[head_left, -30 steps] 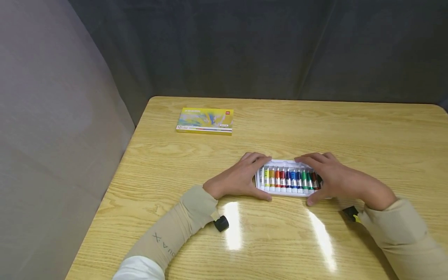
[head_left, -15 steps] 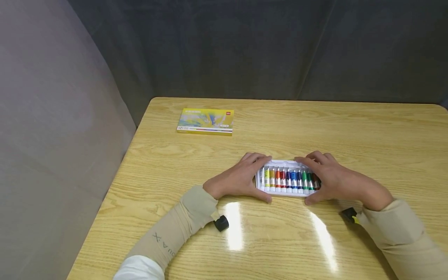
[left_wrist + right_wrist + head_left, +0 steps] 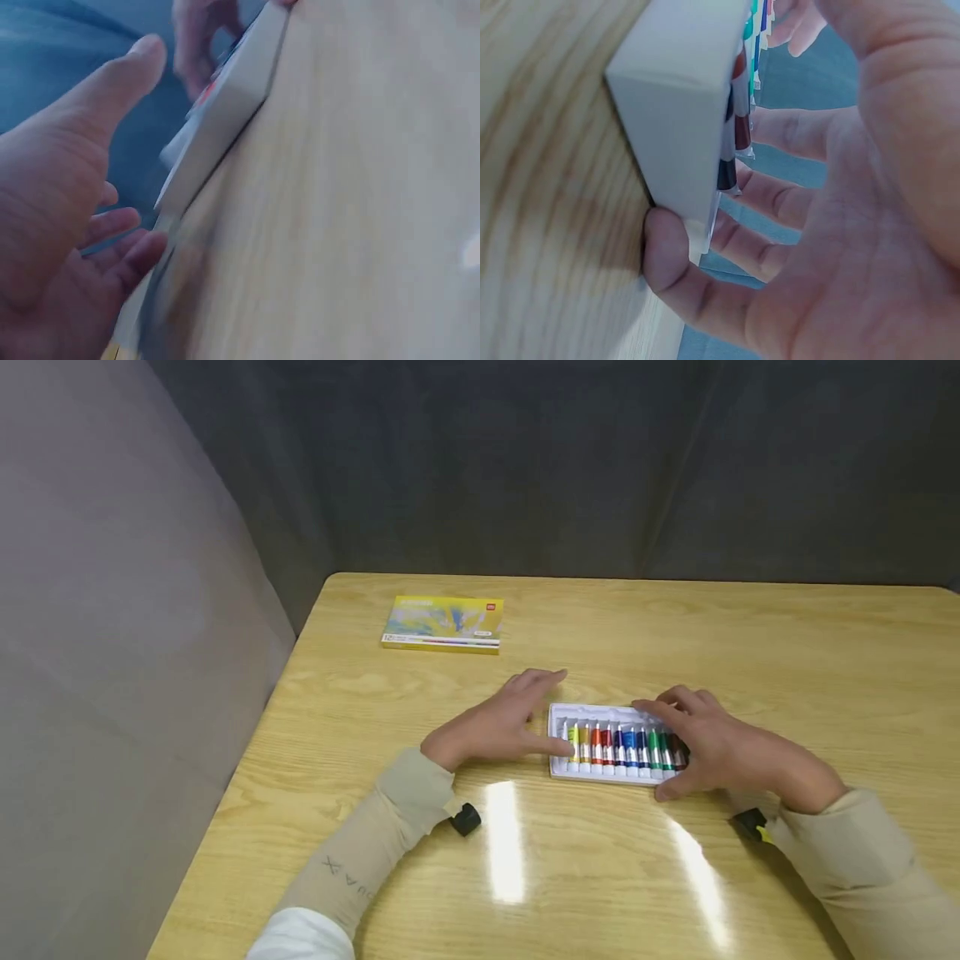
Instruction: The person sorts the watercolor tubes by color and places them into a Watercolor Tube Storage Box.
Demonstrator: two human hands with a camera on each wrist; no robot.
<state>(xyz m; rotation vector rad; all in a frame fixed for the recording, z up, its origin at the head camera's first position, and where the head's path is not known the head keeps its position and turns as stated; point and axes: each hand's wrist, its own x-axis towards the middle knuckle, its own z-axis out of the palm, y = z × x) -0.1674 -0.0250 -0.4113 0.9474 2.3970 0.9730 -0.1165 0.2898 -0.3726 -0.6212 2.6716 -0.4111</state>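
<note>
A white tray (image 3: 558, 772) of small paint tubes (image 3: 607, 747) lies on the table, its tubes side by side in a row from white through yellow, red, blue and green to brown and black. My right hand (image 3: 720, 745) holds the tray's right end, thumb at the near edge and fingers at the far edge; it hides the last tubes. Off the left end, my left hand (image 3: 498, 718) hovers with spread fingers. In the left wrist view a gap shows between the left fingers (image 3: 124, 247) and the tray's white side (image 3: 225, 127).
A flat yellow box (image 3: 442, 625) with a coloured print lies at the back left of the wooden table (image 3: 390, 718). A grey partition (image 3: 135, 635) stands along the left side, and a dark curtain (image 3: 487, 460) hangs behind the far edge.
My left hand has let go of the tray's left end and moved a little left and away, its thumb lifted off the near edge. My right hand and the tray stay almost still.
</note>
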